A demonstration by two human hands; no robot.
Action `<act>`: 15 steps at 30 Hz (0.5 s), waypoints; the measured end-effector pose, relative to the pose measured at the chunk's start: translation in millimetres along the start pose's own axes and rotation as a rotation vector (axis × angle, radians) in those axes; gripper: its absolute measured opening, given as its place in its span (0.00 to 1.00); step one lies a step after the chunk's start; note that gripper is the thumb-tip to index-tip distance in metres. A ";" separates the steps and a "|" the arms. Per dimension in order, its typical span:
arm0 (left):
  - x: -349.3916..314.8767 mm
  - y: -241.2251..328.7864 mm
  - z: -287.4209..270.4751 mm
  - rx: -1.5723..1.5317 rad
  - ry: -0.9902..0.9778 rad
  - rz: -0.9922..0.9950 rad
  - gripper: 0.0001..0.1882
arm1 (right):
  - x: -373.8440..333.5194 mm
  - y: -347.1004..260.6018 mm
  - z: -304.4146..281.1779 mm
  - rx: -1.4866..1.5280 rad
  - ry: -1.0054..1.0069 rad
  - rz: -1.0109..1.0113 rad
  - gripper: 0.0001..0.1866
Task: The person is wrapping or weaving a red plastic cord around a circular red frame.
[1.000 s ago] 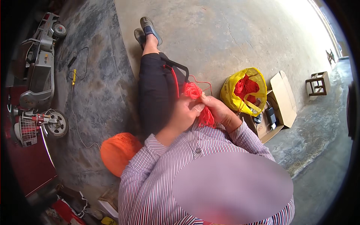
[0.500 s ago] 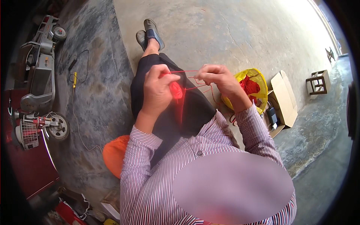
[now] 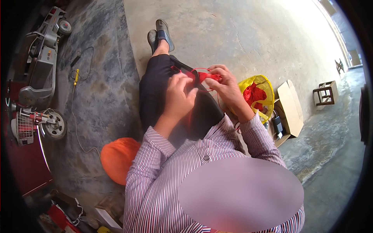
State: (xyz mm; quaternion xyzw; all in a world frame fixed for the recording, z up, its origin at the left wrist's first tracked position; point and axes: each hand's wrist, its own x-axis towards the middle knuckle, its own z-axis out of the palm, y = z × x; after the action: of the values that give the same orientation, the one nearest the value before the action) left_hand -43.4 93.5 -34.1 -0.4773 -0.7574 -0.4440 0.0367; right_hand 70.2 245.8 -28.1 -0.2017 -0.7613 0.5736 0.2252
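Over the dark-trousered lap (image 3: pixel 163 93), the left hand (image 3: pixel 179 97) and right hand (image 3: pixel 225 86) both pinch a bundle of thin red thread (image 3: pixel 208 76), apparently taut between them; a yellow plastic bag (image 3: pixel 258 95) sits right of the lap.

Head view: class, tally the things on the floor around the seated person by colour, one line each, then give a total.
Yellow: 1, the yellow bag holding red yarn
Orange: 1, the orange bundle
Brown: 1, the open cardboard box
Grey: 1, the grey ride-on toy car
Total: 4
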 end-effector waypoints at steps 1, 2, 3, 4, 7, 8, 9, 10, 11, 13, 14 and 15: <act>-8.6 -4.9 1.7 -0.118 -0.146 -0.148 0.14 | -7.6 -17.6 -7.0 0.189 0.042 0.108 0.12; -14.5 -4.3 3.0 -0.116 -0.135 -0.158 0.14 | -13.9 -28.1 -14.9 0.187 0.027 0.107 0.12; -19.7 -2.5 5.2 -0.181 -0.156 -0.262 0.15 | -20.0 -37.0 -24.3 0.204 -0.030 -0.009 0.11; -21.2 0.7 7.7 -0.256 -0.185 -0.357 0.16 | -27.4 -42.6 -32.6 0.214 -0.074 -0.123 0.10; -22.6 -1.9 11.2 -0.273 -0.200 -0.403 0.16 | -55.3 -59.3 -30.9 0.619 -0.409 -0.136 0.10; -22.8 -3.5 13.0 -0.313 -0.171 -0.388 0.17 | -62.6 -59.1 -26.3 0.704 -0.493 -0.144 0.11; -24.7 -2.9 15.0 -0.430 -0.162 -0.428 0.16 | -73.3 -65.8 -19.6 0.808 -0.565 -0.077 0.12; -24.0 -1.3 15.3 -0.435 -0.162 -0.425 0.16 | -84.1 -76.6 -13.0 0.908 -0.632 -0.015 0.13; -22.9 0.6 15.6 -0.441 -0.176 -0.441 0.16 | -91.5 -82.6 -11.2 0.896 -0.668 0.027 0.16; -23.4 0.1 16.8 -0.445 -0.186 -0.458 0.16 | -104.9 -88.3 -5.3 0.800 -0.620 0.081 0.19; -24.5 -3.8 18.3 -0.465 -0.210 -0.467 0.15 | -107.8 -97.1 -6.3 0.762 -0.606 0.165 0.20; -25.7 -7.6 20.5 -0.484 -0.235 -0.476 0.15 | -110.7 -99.7 -8.3 0.824 -0.512 0.192 0.20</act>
State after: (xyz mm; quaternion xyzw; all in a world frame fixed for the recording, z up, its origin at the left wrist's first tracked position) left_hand -27.7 89.0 -63.7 -0.3299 -0.7195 -0.5487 -0.2690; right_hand 160.5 163.7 57.7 -0.0179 -0.4800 0.8763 0.0381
